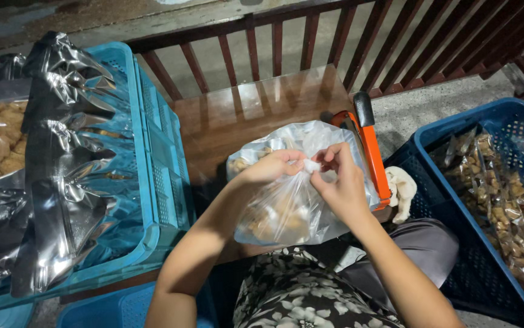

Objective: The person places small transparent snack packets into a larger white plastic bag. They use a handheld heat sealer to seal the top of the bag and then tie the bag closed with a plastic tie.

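Note:
A clear plastic bag (286, 212) with pale brown snack pieces inside rests on the small wooden table (244, 115) in front of me. My left hand (271, 167) pinches the gathered top of the bag from the left. My right hand (341, 182) grips the same bunched top from the right, fingers closed on the plastic. Both hands meet at the bag's neck above the table's near edge.
An orange-and-black heat sealer (368, 143) lies just right of the bag. A teal crate (153, 176) at left holds silver foil pouches (71, 164) and snacks. A dark blue crate (456, 243) at right holds packed snack bags (511, 206). A wooden railing (310, 36) stands behind.

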